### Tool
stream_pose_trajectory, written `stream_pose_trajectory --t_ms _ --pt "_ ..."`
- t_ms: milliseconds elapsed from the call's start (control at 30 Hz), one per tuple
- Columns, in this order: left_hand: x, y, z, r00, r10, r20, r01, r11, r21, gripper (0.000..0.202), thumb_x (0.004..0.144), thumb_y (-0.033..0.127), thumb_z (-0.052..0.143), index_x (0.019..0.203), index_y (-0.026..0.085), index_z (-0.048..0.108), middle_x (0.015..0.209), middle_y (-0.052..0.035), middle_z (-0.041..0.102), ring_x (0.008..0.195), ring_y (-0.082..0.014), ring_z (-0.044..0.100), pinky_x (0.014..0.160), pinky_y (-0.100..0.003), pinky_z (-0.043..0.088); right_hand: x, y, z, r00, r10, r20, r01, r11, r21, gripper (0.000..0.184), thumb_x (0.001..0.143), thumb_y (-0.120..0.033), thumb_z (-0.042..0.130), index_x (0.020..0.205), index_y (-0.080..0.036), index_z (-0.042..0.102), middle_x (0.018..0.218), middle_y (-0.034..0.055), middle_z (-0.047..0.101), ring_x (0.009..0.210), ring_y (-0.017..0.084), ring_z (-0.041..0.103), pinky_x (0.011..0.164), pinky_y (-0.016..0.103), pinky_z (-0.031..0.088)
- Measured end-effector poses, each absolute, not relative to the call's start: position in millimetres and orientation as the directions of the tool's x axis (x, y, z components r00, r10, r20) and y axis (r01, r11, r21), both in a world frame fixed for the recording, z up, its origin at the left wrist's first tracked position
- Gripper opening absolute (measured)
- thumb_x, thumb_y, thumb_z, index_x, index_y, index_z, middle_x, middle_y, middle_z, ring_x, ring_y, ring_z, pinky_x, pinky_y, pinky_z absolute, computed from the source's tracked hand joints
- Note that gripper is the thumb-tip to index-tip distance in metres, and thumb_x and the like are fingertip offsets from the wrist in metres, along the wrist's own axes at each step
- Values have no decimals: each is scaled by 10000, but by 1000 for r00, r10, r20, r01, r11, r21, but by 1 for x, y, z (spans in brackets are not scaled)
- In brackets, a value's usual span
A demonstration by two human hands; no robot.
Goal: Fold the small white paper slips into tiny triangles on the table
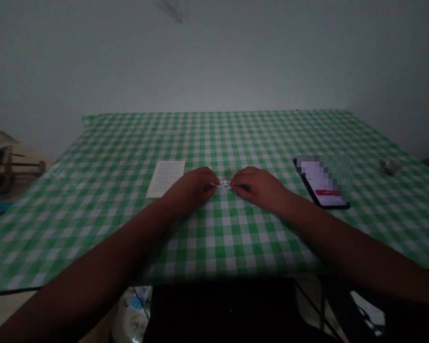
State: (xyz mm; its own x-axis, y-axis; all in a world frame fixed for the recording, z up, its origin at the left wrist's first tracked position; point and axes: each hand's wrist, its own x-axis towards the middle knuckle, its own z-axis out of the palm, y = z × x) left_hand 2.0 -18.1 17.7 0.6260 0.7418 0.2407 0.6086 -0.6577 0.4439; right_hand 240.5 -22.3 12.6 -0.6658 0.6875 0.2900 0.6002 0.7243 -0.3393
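Note:
A small piece of folded white paper [224,184] spans the gap between my two hands, just above the middle of the table. My left hand [196,186] pinches its left end between thumb and fingers. At the right end, my right hand [254,183] grips it the same way. Much of the paper is hidden by the fingers, and its exact shape is hard to make out in the dim light. Beside my left hand lies a printed sheet [160,178], flat on the tablecloth and partly behind the wrist.
A green and white checked tablecloth [218,238] covers the table. To the right lies a phone [325,188] with its screen lit, partly blurred out. Farther right is a small crumpled item [392,166]. A pale wall [214,57] rises behind the table; a wooden chair [12,166] stands at the left.

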Motion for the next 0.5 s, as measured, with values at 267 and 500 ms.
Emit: stream_pose_trajectory --t_ms 267,500 --pt "2 -17 16 612 773 165 665 -616 421 147 894 147 569 976 192 683 1008 -56 680 946 -195 637 900 -373 518 241 -22 12 -670 692 268 610 719 -334 170 962 -223 559 973 -186 725 978 83 747 972 233 656 911 412 507" --pt "1 -15 15 654 743 141 649 -646 402 174 927 156 527 980 170 691 1009 -73 676 966 -198 639 912 -358 508 242 -23 15 -664 700 262 638 714 -290 118 932 -207 609 964 -193 722 991 73 739 983 237 647 916 397 504"
